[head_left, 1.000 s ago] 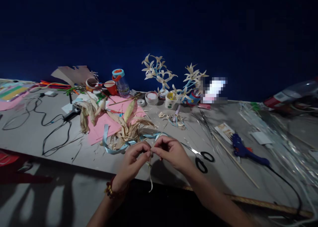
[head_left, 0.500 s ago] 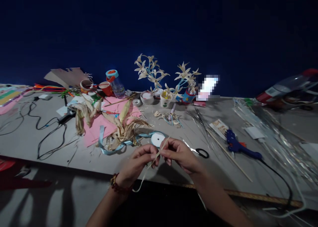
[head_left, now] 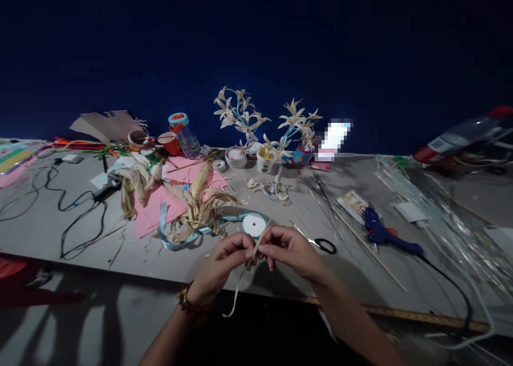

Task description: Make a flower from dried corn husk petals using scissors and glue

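Between my two hands is a thin pale strip (head_left: 236, 294), perhaps dried husk, its loose end dangling past the table's front edge. My left hand (head_left: 232, 254) pinches it between thumb and fingers. Its upper part is pinched by my right hand (head_left: 286, 248), close beside the left. Just behind my fingers lies a white ribbon spool (head_left: 254, 224) with light blue ribbon (head_left: 170, 243) trailing left. Dried corn husks (head_left: 202, 211) are heaped left of the spool. Scissors (head_left: 324, 246) with black handles lie to the right of my right hand.
A blue glue gun (head_left: 385, 235) lies at the right, its cord running over the front edge. Behind stand pale husk flowers (head_left: 242, 115) on blue stems, small cups (head_left: 265, 160) and a water bottle (head_left: 186, 136). Pink paper (head_left: 160, 211) and black cables (head_left: 84, 211) are on the left.
The strip's dangling end has swung to the right and hangs straighter. Both hands keep their pinch in nearly the same place. The view has shifted very slightly.
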A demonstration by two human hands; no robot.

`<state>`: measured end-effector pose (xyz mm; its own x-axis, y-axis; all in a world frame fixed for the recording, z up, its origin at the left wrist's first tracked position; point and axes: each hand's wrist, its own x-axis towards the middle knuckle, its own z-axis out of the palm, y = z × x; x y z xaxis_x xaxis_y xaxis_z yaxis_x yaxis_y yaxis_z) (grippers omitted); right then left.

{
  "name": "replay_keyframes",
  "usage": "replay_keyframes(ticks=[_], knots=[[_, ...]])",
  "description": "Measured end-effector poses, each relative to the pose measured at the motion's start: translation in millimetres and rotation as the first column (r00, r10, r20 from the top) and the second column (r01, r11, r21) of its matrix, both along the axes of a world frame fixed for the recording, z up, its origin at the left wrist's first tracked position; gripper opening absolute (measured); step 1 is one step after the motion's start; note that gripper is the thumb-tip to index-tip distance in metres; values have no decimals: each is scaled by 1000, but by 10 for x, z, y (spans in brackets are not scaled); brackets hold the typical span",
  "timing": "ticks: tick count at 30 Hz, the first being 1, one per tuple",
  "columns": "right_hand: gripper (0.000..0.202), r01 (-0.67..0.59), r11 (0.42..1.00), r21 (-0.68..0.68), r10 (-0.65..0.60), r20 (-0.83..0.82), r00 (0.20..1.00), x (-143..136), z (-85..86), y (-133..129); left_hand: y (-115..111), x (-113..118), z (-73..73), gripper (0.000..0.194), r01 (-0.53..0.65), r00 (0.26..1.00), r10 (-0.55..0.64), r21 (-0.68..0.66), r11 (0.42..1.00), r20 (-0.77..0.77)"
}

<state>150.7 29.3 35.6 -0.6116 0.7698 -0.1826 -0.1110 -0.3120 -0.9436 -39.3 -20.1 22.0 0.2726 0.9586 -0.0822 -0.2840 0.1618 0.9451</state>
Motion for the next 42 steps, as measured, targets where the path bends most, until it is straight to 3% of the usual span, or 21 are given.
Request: replay_keyframes(ticks=[7, 12, 23, 29, 31, 33, 36, 38, 40, 42], knots=[[31, 23, 1000, -11, -23, -9, 1000, -50, -19, 8, 3, 1, -60, 21, 0, 1000, 0, 45, 999, -5], [21, 69, 997, 48, -70, 22, 997, -78, -19, -8, 19, 37, -65, 19, -43, 998, 46, 44, 998, -51], [7, 142, 922, 362, -222, 192, 956, -96, -92, -60, 60, 43, -84, 17, -12, 996, 19, -80, 997, 86], [8, 356, 899, 255, -393, 110, 913, 121, -19, 132, 12, 1, -88, 15, 39, 976, -7, -143, 989, 218], [8, 472, 845, 253, -500, 59, 864, 265, -4, 235, -5, -30, -102, 14, 44, 971, -8, -147, 988, 239], [6, 611, 750, 255, -633, 7, 774, 440, 5, 347, -17, -64, -110, 15, 50, 969, -13, -145, 988, 248], [6, 816, 531, 228, -818, -115, 564, 719, 22, 488, -28, -116, -107, 18, 24, 976, 6, -133, 991, 217], [7, 887, 411, 210, -874, -185, 449, 869, 38, 532, -32, -146, -99, 20, -11, 984, 33, -126, 992, 173], [9, 915, 350, 201, -894, -221, 390, 948, 49, 520, -35, -167, -93, 21, -49, 990, 64, -118, 992, 129], [11, 912, 358, 201, -890, -223, 398, 938, 45, 458, -35, -178, -88, 22, -88, 992, 97, -108, 990, 80]])
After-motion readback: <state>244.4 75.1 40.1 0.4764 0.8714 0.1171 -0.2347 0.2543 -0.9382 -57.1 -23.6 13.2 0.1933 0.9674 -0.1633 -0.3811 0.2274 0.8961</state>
